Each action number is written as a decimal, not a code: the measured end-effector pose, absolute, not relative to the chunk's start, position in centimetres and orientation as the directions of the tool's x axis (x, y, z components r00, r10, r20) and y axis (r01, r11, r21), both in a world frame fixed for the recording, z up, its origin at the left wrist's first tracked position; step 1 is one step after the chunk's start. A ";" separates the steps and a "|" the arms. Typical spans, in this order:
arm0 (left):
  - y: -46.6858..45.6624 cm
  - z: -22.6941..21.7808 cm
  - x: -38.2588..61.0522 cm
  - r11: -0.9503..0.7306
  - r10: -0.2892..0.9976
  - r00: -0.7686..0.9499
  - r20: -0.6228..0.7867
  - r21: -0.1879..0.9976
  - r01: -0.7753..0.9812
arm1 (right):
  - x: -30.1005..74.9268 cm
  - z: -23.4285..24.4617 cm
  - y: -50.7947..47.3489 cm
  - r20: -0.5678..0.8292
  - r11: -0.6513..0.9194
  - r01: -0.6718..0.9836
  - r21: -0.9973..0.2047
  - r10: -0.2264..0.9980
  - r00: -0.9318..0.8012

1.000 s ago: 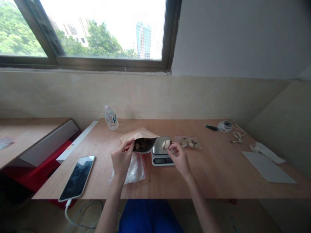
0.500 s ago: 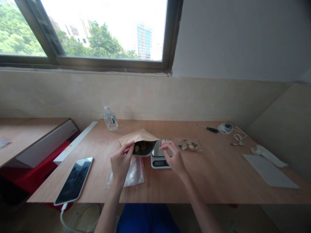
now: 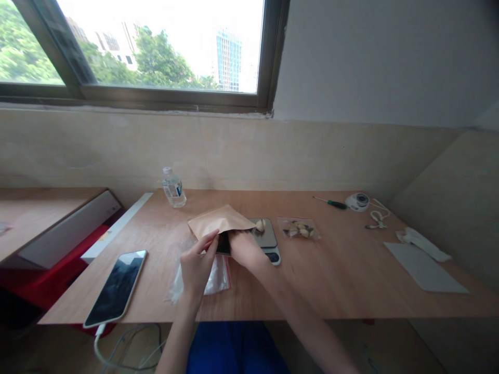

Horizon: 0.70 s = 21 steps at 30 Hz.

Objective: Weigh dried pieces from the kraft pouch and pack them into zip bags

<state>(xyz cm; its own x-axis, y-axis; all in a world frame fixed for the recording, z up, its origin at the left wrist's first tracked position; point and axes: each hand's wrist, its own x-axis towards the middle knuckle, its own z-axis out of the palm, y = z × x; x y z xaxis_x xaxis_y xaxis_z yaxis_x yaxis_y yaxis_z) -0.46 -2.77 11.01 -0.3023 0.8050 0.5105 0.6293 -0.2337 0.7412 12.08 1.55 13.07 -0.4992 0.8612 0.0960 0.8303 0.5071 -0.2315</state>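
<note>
My left hand (image 3: pixel 200 259) grips the near edge of a brown paper pouch (image 3: pixel 218 222), its dark mouth facing me. My right hand (image 3: pixel 245 248) reaches inside that mouth, so its fingers are hidden. Just right of the pouch, a small digital kitchen scale (image 3: pixel 268 240) carries a pale, rounded piece (image 3: pixel 260 225) on its metal plate; the right forearm covers part of the scale. A clear zip bag (image 3: pixel 299 228) of similar pale and dark pieces lies right of the scale. Under my left hand are empty clear zip bags (image 3: pixel 218 275) with red seals.
A phone (image 3: pixel 117 288) on a charging cable lies at the left. A water bottle (image 3: pixel 173 188) stands behind it. At the back right are a screwdriver (image 3: pixel 336 204) and a white dome camera (image 3: pixel 357 202). A pale sheet (image 3: pixel 427 269) lies at the far right.
My right hand has gone from above the scale plate leftward into the pouch mouth. A pale piece now shows plainly on the plate. My left hand keeps its grip on the pouch.
</note>
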 end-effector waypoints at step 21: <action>-3.1 10.7 -0.5 -0.260 0.833 -0.253 0.492 0.751 0.607 | 12.8 12.6 0.7 0.076 0.498 0.847 -0.187 0.867 -0.493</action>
<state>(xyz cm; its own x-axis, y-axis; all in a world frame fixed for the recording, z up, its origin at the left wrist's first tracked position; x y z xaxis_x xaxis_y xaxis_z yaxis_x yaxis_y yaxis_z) -0.52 -3.14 10.73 -0.2525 0.8332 0.4920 0.6068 -0.2597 0.7512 12.78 0.72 12.61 -0.4926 0.8669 0.0763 0.8470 0.4977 -0.1868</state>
